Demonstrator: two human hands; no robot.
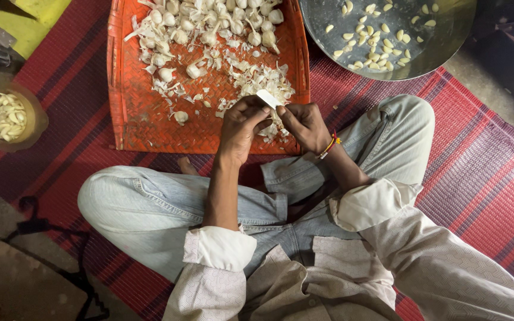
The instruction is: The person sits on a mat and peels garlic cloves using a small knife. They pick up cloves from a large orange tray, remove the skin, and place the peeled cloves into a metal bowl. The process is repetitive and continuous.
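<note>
While the person sits cross-legged on the mat (483,178), jeans-clad knees (120,202) spread out at 9 and 3 o'clock, both forearms run up from rolled pale sleeves (221,246) toward the middle of the view. Left hand (242,128) sits right at centre, fingers curled tight, thumb and fingertips pinched on a clove (267,98). Right hand (304,125) is just beside it at 3 o'clock, fingers bent in, thumb pressed to the same clove, a red and yellow thread (329,145) around that wrist. So both hands are closed on that one pale clove, held above the near edge of the tray (144,119); whether it is half peeled I cannot tell.

Farther out, at 12 o'clock from the hands, the orange woven tray lies flat on the mat. Loose papery skins (257,80) are piled just beyond the fingers, and whole unpeeled cloves (209,24) are heaped toward the tray's far end.

At 2 o'clock, a metal dish (447,41) rests near the tray's far right corner, with peeled cloves (376,47) scattered inside. Way out at 9 o'clock, well apart from the hands, a small round bowl (31,125) sits off the mat, holding more peeled pieces (6,116).
</note>
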